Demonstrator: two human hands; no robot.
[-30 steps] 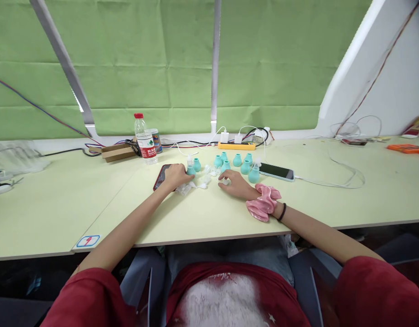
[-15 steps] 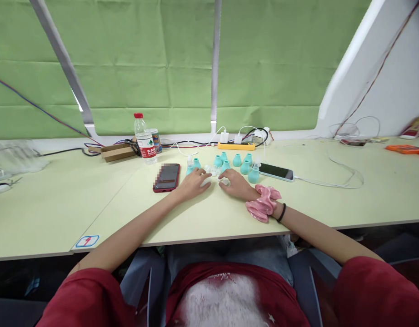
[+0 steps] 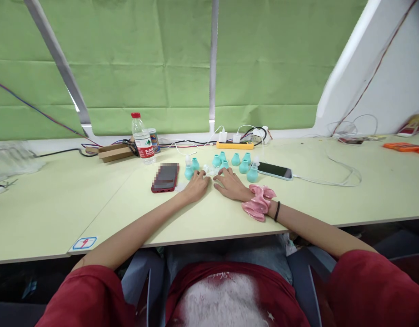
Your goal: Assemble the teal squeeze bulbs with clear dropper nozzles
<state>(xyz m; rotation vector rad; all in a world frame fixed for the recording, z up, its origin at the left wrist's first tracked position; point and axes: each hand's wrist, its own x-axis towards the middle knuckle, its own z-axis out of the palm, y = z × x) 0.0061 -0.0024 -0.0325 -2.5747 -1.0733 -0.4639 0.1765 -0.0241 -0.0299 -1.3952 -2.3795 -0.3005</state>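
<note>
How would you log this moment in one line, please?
left hand: palm down on table, fingertips at clear parts | right hand: likewise | teal bulbs: upright behind

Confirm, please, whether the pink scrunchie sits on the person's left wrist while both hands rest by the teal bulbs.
No: the head view shows the pink scrunchie on the right wrist. The left hand and right hand do rest by the teal bulbs.

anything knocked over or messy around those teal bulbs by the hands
Nothing is spilled or toppled: the teal bulbs and the water bottle stand upright. Only the small clear pieces look untidy, lying loose in a little heap on the table, between the left hand and the right hand.
</note>
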